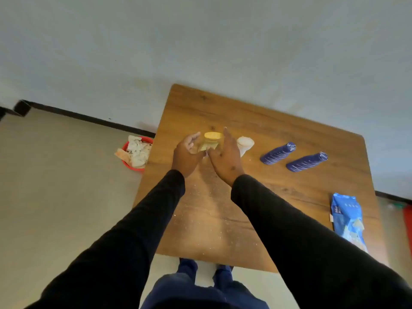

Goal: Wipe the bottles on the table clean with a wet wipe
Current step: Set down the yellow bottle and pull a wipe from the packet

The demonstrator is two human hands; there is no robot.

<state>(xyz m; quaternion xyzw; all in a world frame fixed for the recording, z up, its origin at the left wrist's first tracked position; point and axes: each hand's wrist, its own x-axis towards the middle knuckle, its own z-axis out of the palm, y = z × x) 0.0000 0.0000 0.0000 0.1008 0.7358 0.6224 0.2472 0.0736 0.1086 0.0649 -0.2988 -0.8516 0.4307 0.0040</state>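
A red bin [137, 162] stands on the floor at the far left, just beside the edge of the wooden surface [245, 121], and is heaped with crumpled white wipes [138, 150].

On the surface, the left hand [186, 153] is at the left side of a clear jar [211, 142] with a yellow lid. Its fingers [192, 138] are loosely spread and only lightly curved toward the jar; whether they touch the glass cannot be told through the blur. The right hand [225, 157] is at the jar's right side, fingers straight and held close together, pointing away from the person, flat along the jar's wall. A small pale scrap shows low between the two hands at the jar's base; whether it is a wipe, and which hand holds it, cannot be told. Any label on the jar is too blurred to read.

Just right of the right hand stands a white bottle [245, 144], partly hidden behind it. Further right, apart from it, two blue bottles [278, 153] [306, 162] with white stripes stand side by side near each other; pale writing on their caps is unreadable.

Near the right edge lies a blue wipe pack [346, 219], well apart from the bottles. Its white lettering is too small to read.

Pale crumbs or dust speckle the surface in front of the hands.
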